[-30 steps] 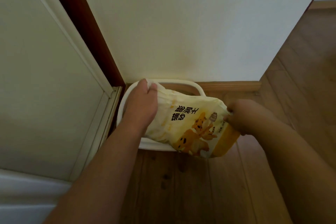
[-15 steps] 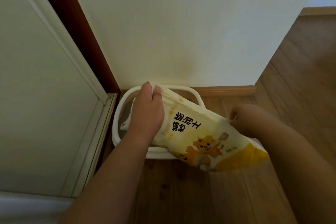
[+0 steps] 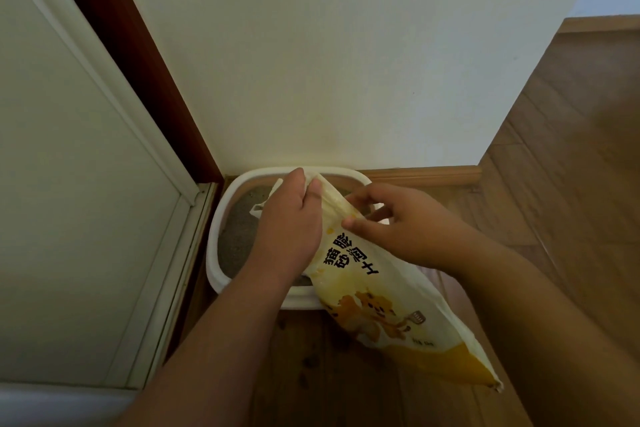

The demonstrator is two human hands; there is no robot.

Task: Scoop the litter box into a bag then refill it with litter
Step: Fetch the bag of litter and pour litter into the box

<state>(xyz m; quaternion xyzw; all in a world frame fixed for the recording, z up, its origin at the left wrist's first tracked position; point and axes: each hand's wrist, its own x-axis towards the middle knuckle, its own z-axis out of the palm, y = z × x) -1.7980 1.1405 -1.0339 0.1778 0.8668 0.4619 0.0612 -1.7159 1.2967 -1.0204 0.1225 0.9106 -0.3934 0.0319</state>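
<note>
Nearest the camera, the yellow end of the litter bag [image 3: 398, 308] hangs over the wooden floor [image 3: 346, 374], its body slanting up across the near rim of the white litter box [image 3: 216, 253]. The right hand [image 3: 405, 229] rests on the bag's upper part, fingers loosely spread. The left hand [image 3: 291, 222] pinches the bag's crumpled top above the grey litter [image 3: 239, 239]. The box sits in the corner against the wall [image 3: 346, 62].

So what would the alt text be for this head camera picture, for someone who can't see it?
A person's left hand grips the top of a yellow and white litter bag held over a white litter box of grey litter, while the right hand touches the bag's upper edge. The box sits on a wooden floor in a corner against a pale wall.
</note>
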